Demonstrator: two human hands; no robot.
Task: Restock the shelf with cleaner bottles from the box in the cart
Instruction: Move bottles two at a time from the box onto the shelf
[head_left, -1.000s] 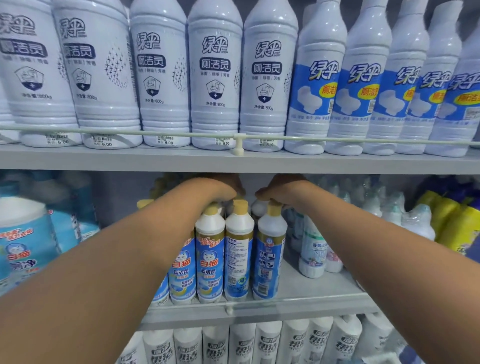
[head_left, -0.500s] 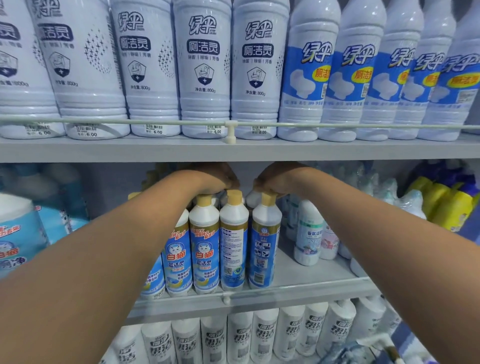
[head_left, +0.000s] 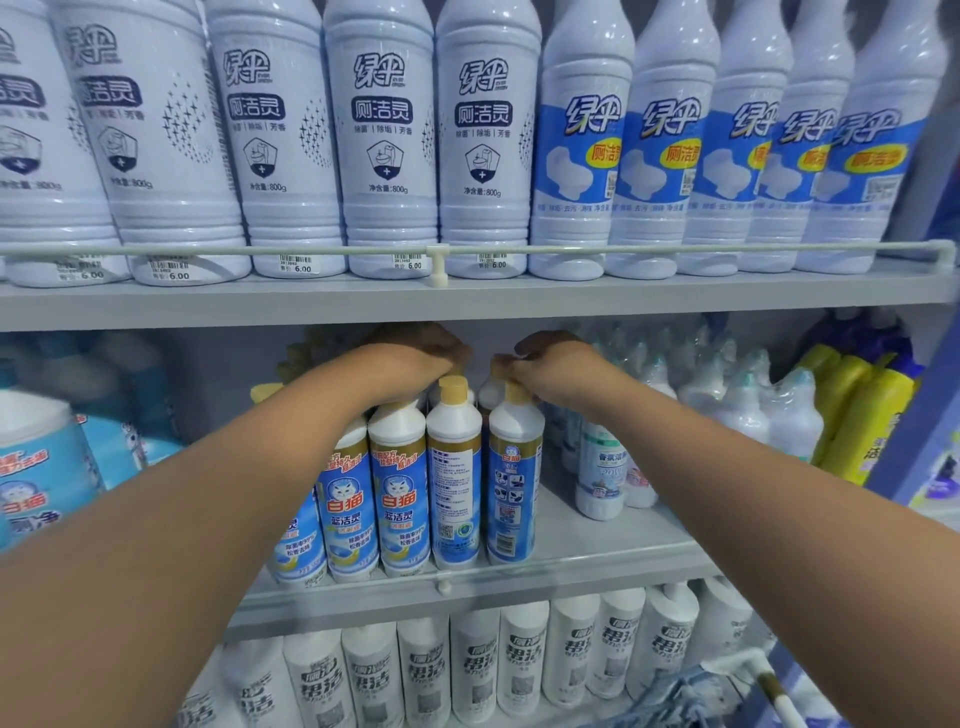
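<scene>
Both hands curled on yellow caps: left hand (head_left: 415, 358), right hand (head_left: 558, 364) gripping cleaner bottle (head_left: 511, 478) at its six o'clock; grips unchanged since earlier.

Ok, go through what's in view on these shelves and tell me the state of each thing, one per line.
Left hand: curled over the tops of the yellow-capped bottles.
Right hand: fingers on a bottle's yellow cap.
Yellow-capped bottles: upright in a front row, caps on.
Back-facing bottle: upright, back label forward.
Top-shelf white bottles: upright behind the rail.
Bottom-shelf white bottles: upright, packed together.
</scene>
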